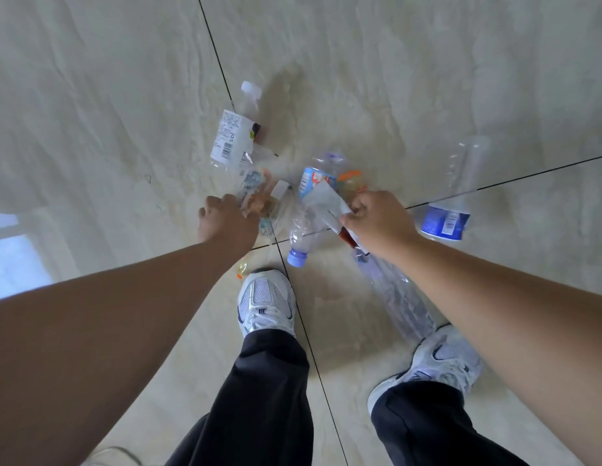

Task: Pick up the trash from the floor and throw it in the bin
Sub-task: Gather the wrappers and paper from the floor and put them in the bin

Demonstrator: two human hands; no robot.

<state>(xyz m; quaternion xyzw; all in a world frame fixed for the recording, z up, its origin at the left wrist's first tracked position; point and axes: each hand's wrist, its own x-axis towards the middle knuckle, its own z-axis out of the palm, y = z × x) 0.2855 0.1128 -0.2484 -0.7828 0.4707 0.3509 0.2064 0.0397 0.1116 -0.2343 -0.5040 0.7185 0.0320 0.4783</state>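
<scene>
Trash lies scattered on the pale tiled floor ahead of my feet. My right hand [377, 220] is shut on a white paper wrapper [323, 200] with a red end. My left hand [225, 220] reaches down onto a clear crinkled wrapper [255, 193]; whether the fingers grip it is unclear. Between the hands lies a crushed clear bottle [301, 237] with a light blue cap. A bottle with a blue and red label [314, 178] lies just beyond it. No bin is in view.
A white-labelled clear bag [230, 136] lies further out on the left. A clear bottle with a blue label [451, 203] lies on the right, and another flattened clear bottle [400, 297] by my right shoe [437, 364]. My left shoe [266, 301] stands near a small orange scrap [240, 270].
</scene>
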